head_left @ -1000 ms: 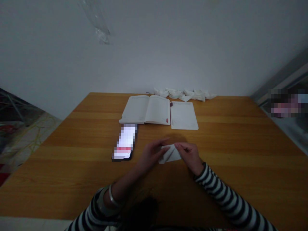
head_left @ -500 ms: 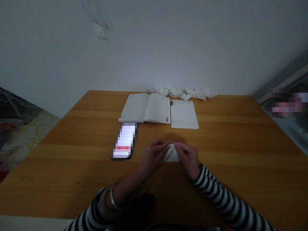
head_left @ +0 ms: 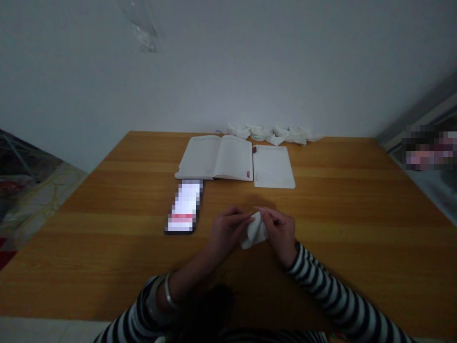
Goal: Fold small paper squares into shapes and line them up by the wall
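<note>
A small folded piece of white paper (head_left: 254,232) is held between my two hands above the wooden table. My left hand (head_left: 225,231) pinches its left side with thumb and fingers. On the other side, my right hand (head_left: 281,233) grips the upper right edge, fingers closed. The paper has a crease and its lower corner hangs toward me. Beyond the hands lie an open notebook (head_left: 233,159) and a loose white sheet (head_left: 274,167) beside it.
A phone (head_left: 183,207) with a lit screen lies left of my hands, against the notebook's lower edge. Crumpled white tissues (head_left: 274,134) line the table's (head_left: 357,200) back edge by the wall. A clear plastic piece (head_left: 144,35) hangs on the wall. At far right is a blurred-out patch.
The paper has turned between my fingers, and its lower corner now points down to the left. Both hands stay nearly in place. The view has tilted slightly.
</note>
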`<action>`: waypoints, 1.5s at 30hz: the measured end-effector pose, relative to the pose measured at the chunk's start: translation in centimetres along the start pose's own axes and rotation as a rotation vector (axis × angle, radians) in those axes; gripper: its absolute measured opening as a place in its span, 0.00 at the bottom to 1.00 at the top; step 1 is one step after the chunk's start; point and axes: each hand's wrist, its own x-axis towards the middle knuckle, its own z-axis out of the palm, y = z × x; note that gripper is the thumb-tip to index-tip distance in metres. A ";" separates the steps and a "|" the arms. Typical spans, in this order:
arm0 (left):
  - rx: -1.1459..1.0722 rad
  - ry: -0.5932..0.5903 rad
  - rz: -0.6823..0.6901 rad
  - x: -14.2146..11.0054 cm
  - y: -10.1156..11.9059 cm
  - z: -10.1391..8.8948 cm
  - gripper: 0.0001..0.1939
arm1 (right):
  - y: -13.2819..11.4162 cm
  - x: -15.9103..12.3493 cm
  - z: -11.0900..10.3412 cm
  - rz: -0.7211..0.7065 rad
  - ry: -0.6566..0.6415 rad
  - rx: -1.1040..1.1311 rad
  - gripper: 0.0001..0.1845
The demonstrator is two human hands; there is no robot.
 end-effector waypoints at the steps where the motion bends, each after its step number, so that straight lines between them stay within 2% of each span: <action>1: -0.007 0.010 0.001 0.0 -0.1 0.1 0.11 | 0.1 0.1 0.0 0.006 -0.007 0.002 0.14; 6: -0.003 0.076 0.043 -0.5 -0.8 0.6 0.10 | -0.2 0.5 0.3 0.042 -0.123 0.046 0.14; 10: 0.046 0.094 0.110 -0.8 -0.8 0.9 0.10 | -0.4 0.5 0.2 0.086 -0.133 0.062 0.18; 17: 0.060 0.083 0.092 -0.7 -0.7 0.6 0.10 | -1.2 0.5 -0.7 0.065 -0.181 0.078 0.24; 21: 0.051 0.088 0.081 -0.6 -1.1 0.8 0.09 | -0.8 1.0 -0.6 0.088 -0.223 0.128 0.22; 26: 0.003 0.107 0.073 -0.5 -1.0 0.9 0.09 | -0.1 1.2 -0.5 0.203 -0.255 0.211 0.19; 32: -0.042 0.150 0.048 -0.3 -0.7 0.6 0.07 | -0.1 0.9 -0.5 0.223 -0.294 0.293 0.31; 34: -0.054 0.165 0.047 -0.2 -0.8 0.6 0.07 | 0.0 0.9 -0.5 0.247 -0.275 0.318 0.29; 37: -0.065 0.195 0.045 0.0 -0.9 0.5 0.08 | 0.1 1.2 -0.5 0.272 -0.291 0.295 0.17; 40: -0.051 0.155 0.001 0.2 -1.0 0.4 0.08 | 0.1 1.4 -0.7 0.217 -0.292 0.200 0.21; 45: -0.063 0.047 -0.130 0.3 -1.0 0.2 0.13 | 0.0 1.4 -0.5 0.120 -0.293 0.083 0.23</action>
